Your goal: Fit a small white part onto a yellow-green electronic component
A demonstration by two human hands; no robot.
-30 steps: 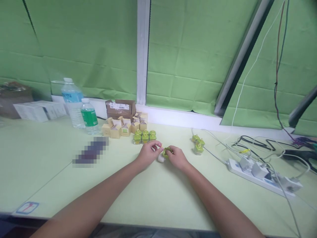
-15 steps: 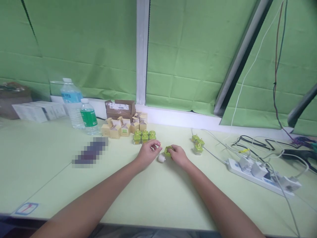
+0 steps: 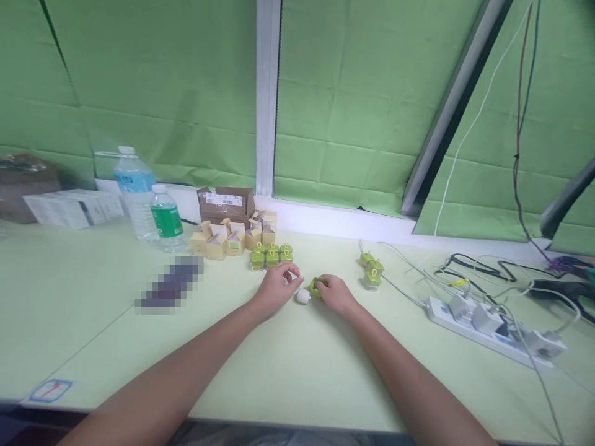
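Observation:
My left hand point(image 3: 277, 287) is curled in a pinch, thumb and forefinger tips almost together; anything between them is too small to make out. My right hand point(image 3: 336, 292) grips a green lid point(image 3: 316, 287), partly hidden behind its fingers. Between the hands, a small whitish rounded piece point(image 3: 303, 297) lies on the table, close to the lid. Beyond my left hand, several small clear jars with green lids point(image 3: 272, 255) and pale loops on top stand grouped in rows. Further right are a few more green-lidded jars point(image 3: 372, 276).
Small open cardboard boxes point(image 3: 225, 241) stand before a brown carton point(image 3: 226, 204). Two water bottles point(image 3: 167, 220) are at the left, near a blurred-out dark object point(image 3: 171, 285). A power strip point(image 3: 488, 334) with plugs and tangled cables covers the right side of the table point(image 3: 297, 378).
My right hand and the green lid have shifted slightly, and the lid looks turned. The small yellowish bit seen at my left fingertips no longer shows clearly.

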